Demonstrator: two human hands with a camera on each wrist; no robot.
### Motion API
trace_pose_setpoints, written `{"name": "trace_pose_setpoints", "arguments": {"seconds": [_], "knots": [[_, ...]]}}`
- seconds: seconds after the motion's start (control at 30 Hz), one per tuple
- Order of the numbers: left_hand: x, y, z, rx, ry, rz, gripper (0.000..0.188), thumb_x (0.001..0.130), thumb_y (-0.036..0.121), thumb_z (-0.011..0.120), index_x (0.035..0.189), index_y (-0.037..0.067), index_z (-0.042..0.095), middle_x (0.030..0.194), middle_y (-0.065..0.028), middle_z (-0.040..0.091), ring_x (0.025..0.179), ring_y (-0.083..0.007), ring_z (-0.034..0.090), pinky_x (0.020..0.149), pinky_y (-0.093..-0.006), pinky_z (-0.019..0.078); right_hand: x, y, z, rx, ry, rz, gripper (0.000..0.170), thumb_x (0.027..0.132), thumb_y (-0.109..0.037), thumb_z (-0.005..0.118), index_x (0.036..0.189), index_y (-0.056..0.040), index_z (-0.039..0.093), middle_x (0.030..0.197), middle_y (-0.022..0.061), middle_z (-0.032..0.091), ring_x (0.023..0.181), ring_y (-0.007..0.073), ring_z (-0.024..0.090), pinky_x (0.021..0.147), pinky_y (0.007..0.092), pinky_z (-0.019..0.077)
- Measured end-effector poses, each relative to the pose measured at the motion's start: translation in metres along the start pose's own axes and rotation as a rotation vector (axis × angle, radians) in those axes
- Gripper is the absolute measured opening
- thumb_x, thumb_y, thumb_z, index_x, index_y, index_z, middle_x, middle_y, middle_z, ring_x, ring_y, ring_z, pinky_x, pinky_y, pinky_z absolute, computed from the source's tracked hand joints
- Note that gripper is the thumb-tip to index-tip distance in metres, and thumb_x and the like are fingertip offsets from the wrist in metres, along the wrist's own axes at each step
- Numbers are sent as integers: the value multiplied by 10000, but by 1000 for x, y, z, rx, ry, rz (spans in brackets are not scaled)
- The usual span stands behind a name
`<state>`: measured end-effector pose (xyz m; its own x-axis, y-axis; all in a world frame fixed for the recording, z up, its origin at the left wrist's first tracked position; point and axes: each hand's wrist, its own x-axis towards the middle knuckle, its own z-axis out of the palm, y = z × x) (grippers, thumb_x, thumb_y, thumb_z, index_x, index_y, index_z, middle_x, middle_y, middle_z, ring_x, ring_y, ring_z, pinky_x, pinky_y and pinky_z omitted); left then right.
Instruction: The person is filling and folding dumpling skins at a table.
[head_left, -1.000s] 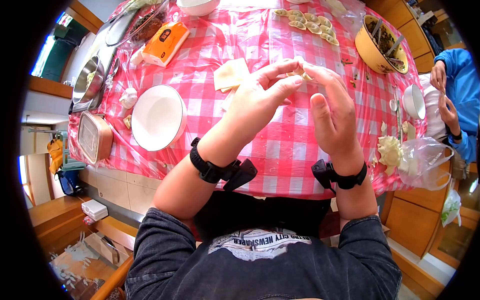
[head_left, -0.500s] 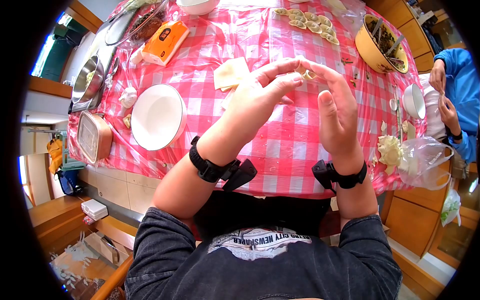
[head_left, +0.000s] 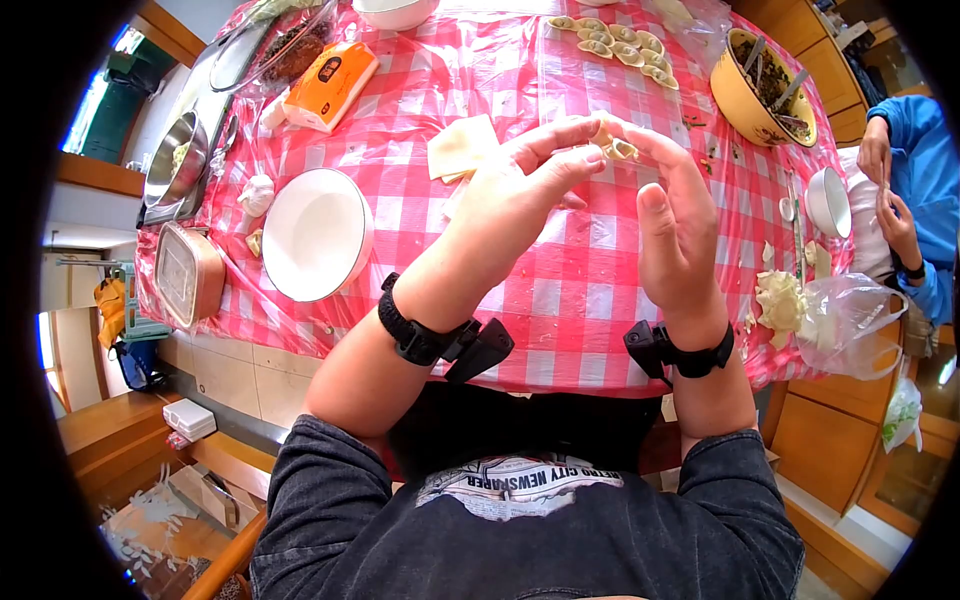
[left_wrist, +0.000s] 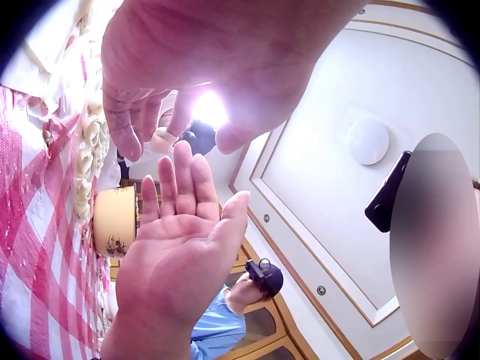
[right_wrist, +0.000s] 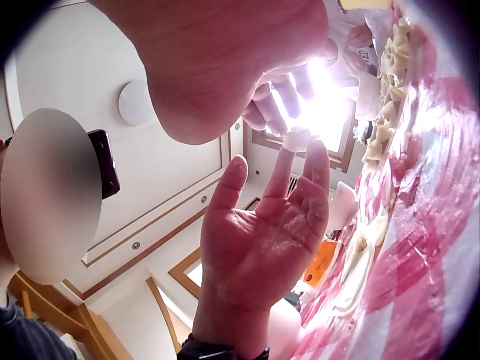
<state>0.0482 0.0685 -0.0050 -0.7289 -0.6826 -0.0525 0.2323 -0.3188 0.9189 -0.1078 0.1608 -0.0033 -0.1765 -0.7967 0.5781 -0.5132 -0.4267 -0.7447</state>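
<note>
A folded wonton (head_left: pixel 620 150) hangs at the fingertips of my left hand (head_left: pixel 515 185), which pinches it above the table. In the right wrist view the small pale wonton (right_wrist: pixel 298 140) shows at the tips of two left fingers. My right hand (head_left: pixel 680 235) is held just to its right, fingers extended and thumb apart, with its fingertips close beside the wonton. The left wrist view shows the right palm (left_wrist: pixel 176 240) bare. Left of the hands lies a stack of square wrappers (head_left: pixel 460 148), partly covered by my left hand. Finished wontons (head_left: pixel 625 50) sit in rows farther back.
A yellow basin (head_left: pixel 735 95) of dark filling with utensils stands at back right. Left are a white bowl (head_left: pixel 318 235), an orange tissue pack (head_left: pixel 330 85) and a garlic bulb (head_left: pixel 257 195). Another person in blue (head_left: pixel 925 180) sits at right, beyond a plastic bag (head_left: pixel 850 325).
My right hand has drawn slightly to the right, away from the left fingertips. More of the wonton shows between the hands. The left hand has barely moved.
</note>
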Motion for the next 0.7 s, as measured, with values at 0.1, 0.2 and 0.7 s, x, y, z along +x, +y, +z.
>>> {"name": "trace_pose_setpoints", "arguments": {"seconds": [0.1,0.2,0.7], "knots": [[0,0,-1,12,-13,5,441,988,204,556,1385,12,549,1224,-111,667,1119,-169,651,912,-292,513,2,1,-2,-36,-3,-27,429,1028,-316,544,1260,43,583,1223,190,638,1127,283,630,975,365,479],[0,-1,0,11,-7,14,442,989,207,555,1384,11,548,1231,-111,664,1126,-170,645,914,-296,512,2,1,-2,-93,-12,-57,424,1015,-317,557,1238,42,600,1215,196,647,1157,314,611,1006,391,452],[1,-7,-2,-14,-24,58,459,980,236,648,1371,12,564,1264,-57,655,1081,-110,630,851,-266,531,4,1,-3,-121,-24,-74,420,1006,-313,563,1220,46,607,1214,201,651,1197,339,589,1021,404,442]]}}
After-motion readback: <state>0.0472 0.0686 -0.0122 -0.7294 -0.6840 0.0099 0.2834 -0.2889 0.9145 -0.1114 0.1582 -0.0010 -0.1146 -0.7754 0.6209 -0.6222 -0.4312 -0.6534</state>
